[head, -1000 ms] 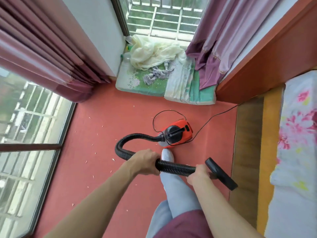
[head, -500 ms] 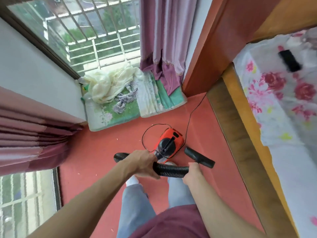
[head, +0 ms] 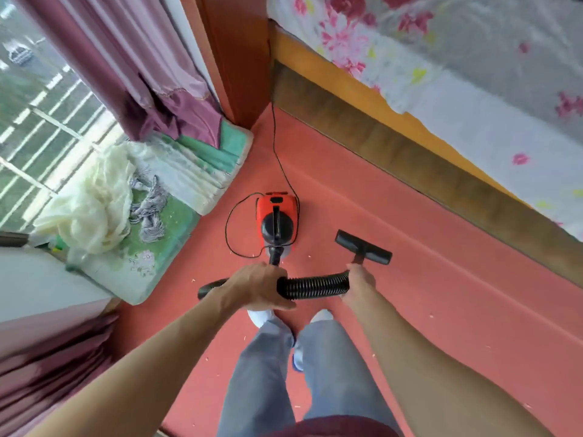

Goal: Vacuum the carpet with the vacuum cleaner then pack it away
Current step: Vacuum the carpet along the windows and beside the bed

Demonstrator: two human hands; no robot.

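Red carpet (head: 410,310) between bed frame (head: 410,159) and green mat (head: 164,234); left hand (head: 255,288) and right hand (head: 359,280) gripping black hose (head: 315,287) of vacuum cleaner (head: 277,219).

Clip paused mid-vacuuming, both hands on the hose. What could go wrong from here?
1. The power cord lies in a loose loop beside the red vacuum body, just ahead of the feet; a step forward could snag it.
2. The left hand and right hand grip the hose near that small body, so a hard tug might tip it.
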